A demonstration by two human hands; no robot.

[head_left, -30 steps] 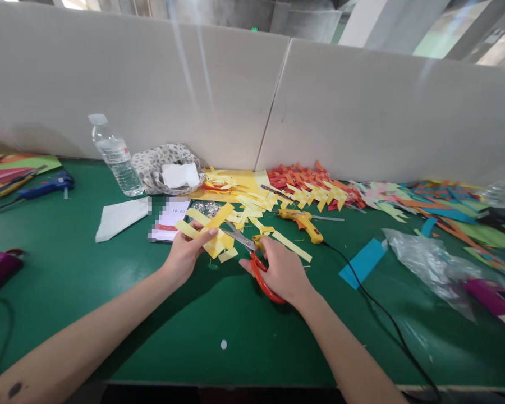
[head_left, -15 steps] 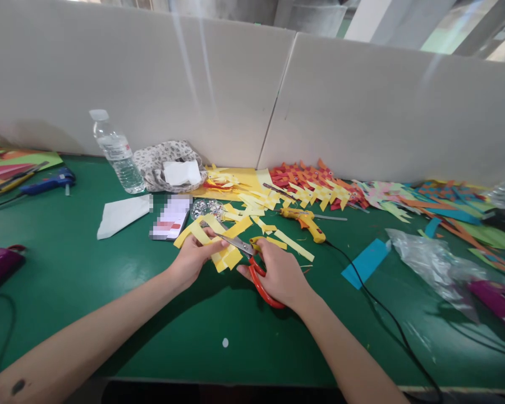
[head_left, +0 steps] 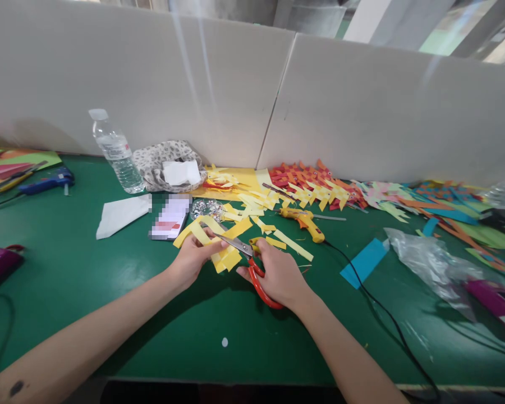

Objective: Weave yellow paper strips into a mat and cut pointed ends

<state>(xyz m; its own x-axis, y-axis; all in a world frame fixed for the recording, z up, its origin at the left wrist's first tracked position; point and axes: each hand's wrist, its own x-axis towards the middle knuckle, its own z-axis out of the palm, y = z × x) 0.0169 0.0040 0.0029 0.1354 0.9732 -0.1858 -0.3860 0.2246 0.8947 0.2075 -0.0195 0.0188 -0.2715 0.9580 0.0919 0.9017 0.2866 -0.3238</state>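
Left hand [head_left: 189,259]: pinching a woven yellow paper-strip piece [head_left: 226,259] over the green table [head_left: 185,342]
Right hand [head_left: 281,276]: gripping red-handled scissors [head_left: 256,266]
Scissor blades [head_left: 240,245]: reach farther across the piece than a second ago, toward the left thumb [head_left: 214,248], so trimming seems under way

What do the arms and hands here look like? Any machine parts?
They are a person's. The left hand and right hand wear no gloves. The left forearm and right forearm show no sleeve or watch. The left one bears a dark mark.
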